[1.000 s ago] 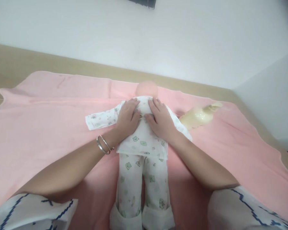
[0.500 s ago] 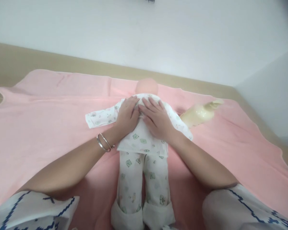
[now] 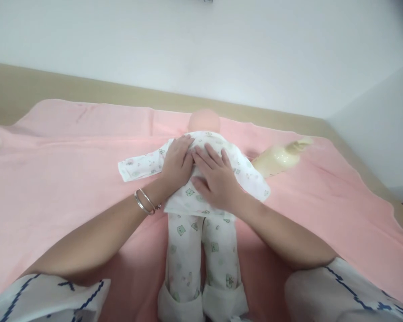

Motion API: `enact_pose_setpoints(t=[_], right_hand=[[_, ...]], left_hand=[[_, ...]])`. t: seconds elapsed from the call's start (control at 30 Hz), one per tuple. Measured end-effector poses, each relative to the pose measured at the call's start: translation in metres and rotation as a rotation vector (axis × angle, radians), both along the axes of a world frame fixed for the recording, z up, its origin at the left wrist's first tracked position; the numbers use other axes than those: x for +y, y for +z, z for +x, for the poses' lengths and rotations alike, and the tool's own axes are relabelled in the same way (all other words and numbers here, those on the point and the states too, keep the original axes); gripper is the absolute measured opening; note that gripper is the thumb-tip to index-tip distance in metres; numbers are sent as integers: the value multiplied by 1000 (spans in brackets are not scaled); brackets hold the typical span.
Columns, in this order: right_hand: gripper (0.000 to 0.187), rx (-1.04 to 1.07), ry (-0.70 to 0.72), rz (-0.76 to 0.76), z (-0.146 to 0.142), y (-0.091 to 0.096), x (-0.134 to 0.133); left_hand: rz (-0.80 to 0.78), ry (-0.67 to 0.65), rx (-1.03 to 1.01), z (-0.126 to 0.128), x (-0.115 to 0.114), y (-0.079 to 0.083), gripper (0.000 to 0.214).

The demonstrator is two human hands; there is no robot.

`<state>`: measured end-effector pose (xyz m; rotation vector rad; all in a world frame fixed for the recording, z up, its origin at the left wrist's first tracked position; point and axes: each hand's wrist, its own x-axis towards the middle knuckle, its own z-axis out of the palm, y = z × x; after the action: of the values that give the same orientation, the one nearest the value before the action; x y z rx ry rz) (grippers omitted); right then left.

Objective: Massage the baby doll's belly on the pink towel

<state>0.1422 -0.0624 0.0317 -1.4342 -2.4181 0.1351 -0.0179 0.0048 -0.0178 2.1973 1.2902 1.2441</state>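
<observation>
A baby doll [image 3: 204, 120] lies face down, the back of its bald head toward the wall. It wears a white long-sleeved top [image 3: 188, 203] and matching trousers [image 3: 185, 250] printed with small green bears, the cuffs rolled up. My left hand [image 3: 178, 162] rests on the upper left of the doll's back, fingers extended and pointing toward the head. My right hand [image 3: 218, 176] lies flat across the right and middle of the back, its fingers spread. Two silver bangles [image 3: 145, 201] circle my left wrist. Neither hand grasps anything.
A pink blanket [image 3: 70, 179] spreads beneath the doll over a tan surface [image 3: 104, 89]. To the right of the doll, a pale yellow pump bottle [image 3: 277, 160] lies on its side near the doll's right sleeve. Behind stands a white wall [image 3: 154, 44].
My right hand has slid a little down the doll's back toward the waist, its thumb now further out. My left hand stays in place on the back.
</observation>
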Motion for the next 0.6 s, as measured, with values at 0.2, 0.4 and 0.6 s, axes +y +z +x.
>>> enact_pose_setpoints(t=[0.2,0.4,0.6], right_hand=[[61,50,-165,-143,33,9,53],[60,-10,-207,-17,7,2,13],[59,0,15,-45,10,5,18]], left_hand=[[-7,7,-7,2,-3,4,44],[-14,6,-12,1,-2,2,44],[-21,-1,-25,1,-1,3,44]])
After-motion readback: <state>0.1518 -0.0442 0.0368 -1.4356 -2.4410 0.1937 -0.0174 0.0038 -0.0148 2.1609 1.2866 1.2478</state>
